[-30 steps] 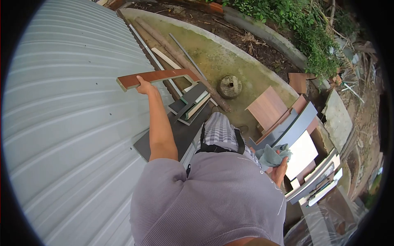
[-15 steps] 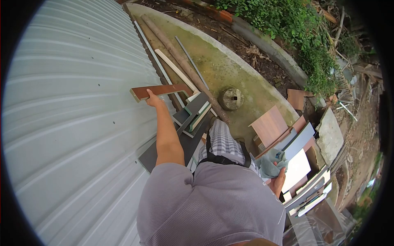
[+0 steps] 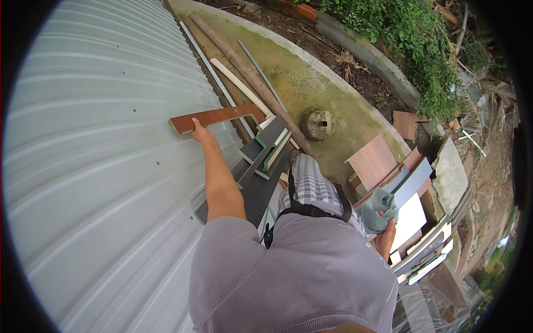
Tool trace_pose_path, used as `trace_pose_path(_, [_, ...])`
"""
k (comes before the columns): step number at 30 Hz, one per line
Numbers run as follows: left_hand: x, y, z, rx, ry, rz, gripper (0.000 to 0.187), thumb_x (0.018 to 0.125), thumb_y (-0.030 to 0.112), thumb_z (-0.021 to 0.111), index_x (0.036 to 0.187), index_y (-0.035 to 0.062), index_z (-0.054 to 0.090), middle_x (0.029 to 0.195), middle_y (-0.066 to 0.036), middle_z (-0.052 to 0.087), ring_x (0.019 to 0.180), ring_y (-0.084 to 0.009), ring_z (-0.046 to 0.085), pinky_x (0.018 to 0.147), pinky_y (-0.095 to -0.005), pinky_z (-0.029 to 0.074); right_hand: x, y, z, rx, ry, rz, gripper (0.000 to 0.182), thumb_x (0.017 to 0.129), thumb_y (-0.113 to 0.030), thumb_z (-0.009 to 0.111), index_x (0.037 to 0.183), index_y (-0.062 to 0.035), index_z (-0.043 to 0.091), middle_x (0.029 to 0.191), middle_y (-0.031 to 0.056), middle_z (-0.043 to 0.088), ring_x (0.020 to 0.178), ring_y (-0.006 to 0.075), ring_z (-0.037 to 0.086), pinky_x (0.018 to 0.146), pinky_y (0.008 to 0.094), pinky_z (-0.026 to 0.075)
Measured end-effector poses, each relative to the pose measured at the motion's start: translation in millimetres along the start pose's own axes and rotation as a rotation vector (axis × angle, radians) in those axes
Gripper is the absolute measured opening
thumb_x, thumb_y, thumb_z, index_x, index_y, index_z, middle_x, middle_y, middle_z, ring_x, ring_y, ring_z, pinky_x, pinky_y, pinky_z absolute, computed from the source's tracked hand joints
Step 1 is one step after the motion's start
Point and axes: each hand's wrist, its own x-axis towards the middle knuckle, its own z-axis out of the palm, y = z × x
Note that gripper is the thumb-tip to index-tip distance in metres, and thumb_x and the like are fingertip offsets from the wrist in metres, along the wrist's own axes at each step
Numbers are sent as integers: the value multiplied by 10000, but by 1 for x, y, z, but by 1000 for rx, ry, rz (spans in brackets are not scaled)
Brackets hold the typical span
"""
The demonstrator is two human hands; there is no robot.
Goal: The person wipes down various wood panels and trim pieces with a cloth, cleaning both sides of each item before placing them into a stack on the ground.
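The left hand (image 3: 201, 133) pinches a long reddish-brown wooden board (image 3: 219, 114) near one end, over ribbed pale-grey metal sheeting (image 3: 100, 144); its far end reaches near stacked dark-grey flat panels (image 3: 272, 130). The right hand (image 3: 386, 236) grips a crumpled grey-green cloth (image 3: 373, 219).

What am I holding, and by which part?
Left hand: long reddish-brown board, by its edge near one end. Right hand: bunched grey-green cloth, by its lower right side in view.
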Motion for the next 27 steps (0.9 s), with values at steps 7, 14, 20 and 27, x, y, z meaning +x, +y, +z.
trace_pose_path(7, [9, -1, -11, -28, -71, 17, 514, 767, 233, 687, 1101, -87, 460, 1130, -155, 511, 1011, -271, 526, 917, -460, 393, 4, 9, 2, -37, -68, 36, 575, 916, -412, 385, 1247, 56, 334, 1106, 187, 528, 1010, 257, 538, 884, 362, 446])
trace_pose_path(14, [19, 2, -11, -38, -75, -3, 558, 756, 251, 695, 1132, -70, 437, 1156, -141, 500, 1069, -278, 486, 959, -492, 333, 1, 10, 10, -30, -54, 30, 571, 917, -409, 384, 1237, 62, 342, 1104, 183, 527, 1006, 253, 538, 873, 354, 449])
trace_pose_path(20, [22, 8, -11, -21, -80, 1, 559, 757, 252, 692, 1134, -62, 425, 1164, -135, 494, 1082, -282, 476, 968, -501, 321, 5, 16, 13, -63, -66, 57, 573, 916, -412, 387, 1215, 75, 363, 1075, 177, 544, 974, 252, 555, 852, 347, 458])
trace_pose_path(27, [21, 6, -15, -103, -86, -3, 525, 777, 180, 671, 1162, -58, 404, 1164, -157, 487, 1055, -282, 499, 943, -463, 383, 9, 17, 13, -71, -67, 38, 575, 912, -427, 387, 1168, 87, 413, 1064, 185, 548, 960, 253, 562, 841, 342, 468])
